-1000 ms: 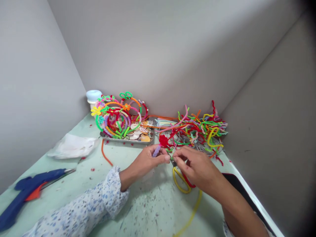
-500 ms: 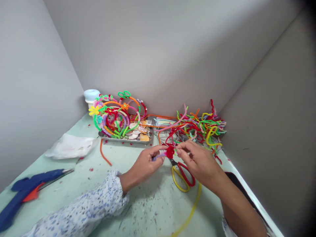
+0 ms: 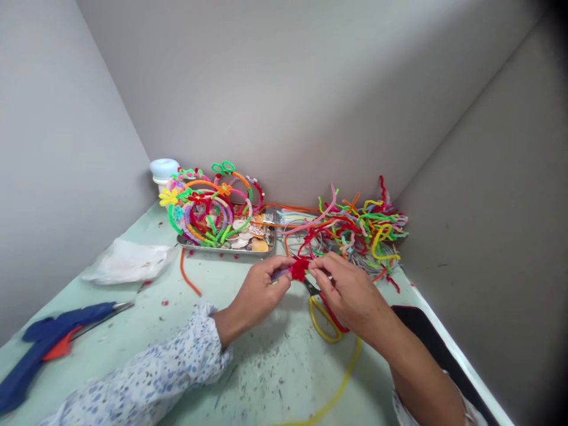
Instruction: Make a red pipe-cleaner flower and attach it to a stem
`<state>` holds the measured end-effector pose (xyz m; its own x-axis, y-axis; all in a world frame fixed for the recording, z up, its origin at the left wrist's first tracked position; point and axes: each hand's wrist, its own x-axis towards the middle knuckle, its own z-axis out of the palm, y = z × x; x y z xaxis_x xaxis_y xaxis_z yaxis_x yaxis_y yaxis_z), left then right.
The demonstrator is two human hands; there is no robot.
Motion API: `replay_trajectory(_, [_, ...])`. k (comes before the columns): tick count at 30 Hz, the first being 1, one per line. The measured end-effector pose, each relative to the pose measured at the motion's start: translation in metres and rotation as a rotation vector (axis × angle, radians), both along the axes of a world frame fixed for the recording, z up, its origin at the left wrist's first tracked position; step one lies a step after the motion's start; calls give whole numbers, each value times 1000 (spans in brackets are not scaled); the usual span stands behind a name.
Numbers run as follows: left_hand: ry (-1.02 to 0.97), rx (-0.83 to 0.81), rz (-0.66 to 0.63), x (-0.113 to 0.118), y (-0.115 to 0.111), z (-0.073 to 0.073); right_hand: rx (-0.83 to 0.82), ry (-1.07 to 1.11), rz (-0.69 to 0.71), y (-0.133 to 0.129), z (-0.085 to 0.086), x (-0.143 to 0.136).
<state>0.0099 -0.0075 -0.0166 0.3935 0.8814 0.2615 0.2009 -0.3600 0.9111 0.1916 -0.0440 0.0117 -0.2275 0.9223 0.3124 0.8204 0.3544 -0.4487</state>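
Observation:
Between my two hands is a fuzzy red pipe-cleaner flower (image 3: 300, 269) with a purple pipe cleaner (image 3: 278, 275) on its left side. My left hand (image 3: 255, 293) is closed, pinching the purple piece near the flower between thumb and fingers. My right hand (image 3: 352, 293) pinches at the flower's right edge, where a bit of green shows; its fingertips hide the exact grip. Scissors (image 3: 312, 289) with red and yellow handles lie on the table just below the flower, partly covered by my right hand.
Behind are a metal tray (image 3: 228, 251) with shells and colourful pipe-cleaner headbands (image 3: 204, 204), and a heap of pipe cleaners (image 3: 368, 228). At left lie a blue glue gun (image 3: 57, 325) and a white plastic bag (image 3: 128, 262). A black flat object (image 3: 415, 328) sits right.
Both hands have shifted slightly left with the red flower, my right hand more so. The flower has turned a little, and more of the black object at the right shows.

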Motion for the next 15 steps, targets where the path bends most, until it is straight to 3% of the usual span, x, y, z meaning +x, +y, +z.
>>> replay_trajectory(15, [53,52,25,1,-2,-4,18,-71,3,-2,-3,-2])
